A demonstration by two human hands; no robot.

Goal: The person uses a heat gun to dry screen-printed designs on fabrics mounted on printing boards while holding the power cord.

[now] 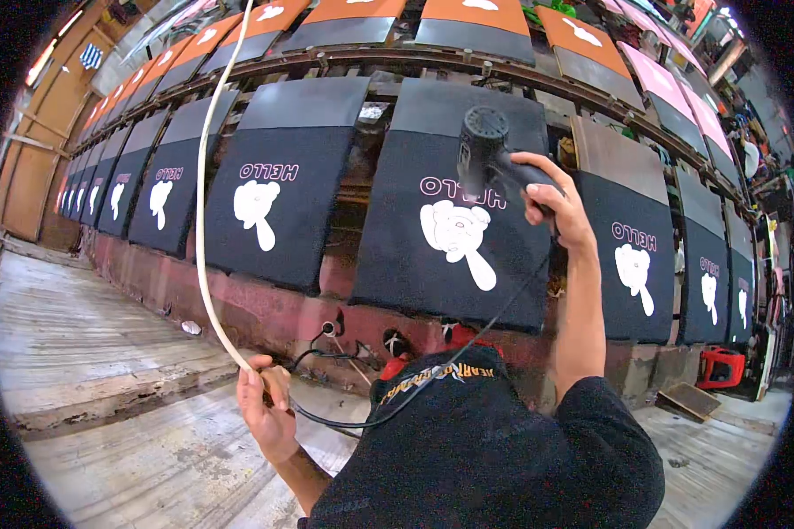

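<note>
My right hand (563,204) grips the handle of a black hair dryer (485,141), holding it over a black fabric panel (397,238) on a sloped board. Its nozzle points down at the lettering above a white cartoon-figure print (456,231). From the handle, a black cord (397,414) loops down past my shirt towards my left hand (269,407). That hand is closed around the lower end of a pale cable (205,176), which rises to the top of the view. My fingers partly hide where the cord and the cable meet.
More printed black panels (269,203) stretch to both sides on boards. Behind a metal rail (432,58) lie orange panels (476,18) and pink panels (657,75). A red stool (722,368) and a small board (690,401) stand at right. Black cable and a socket hang near the low wall.
</note>
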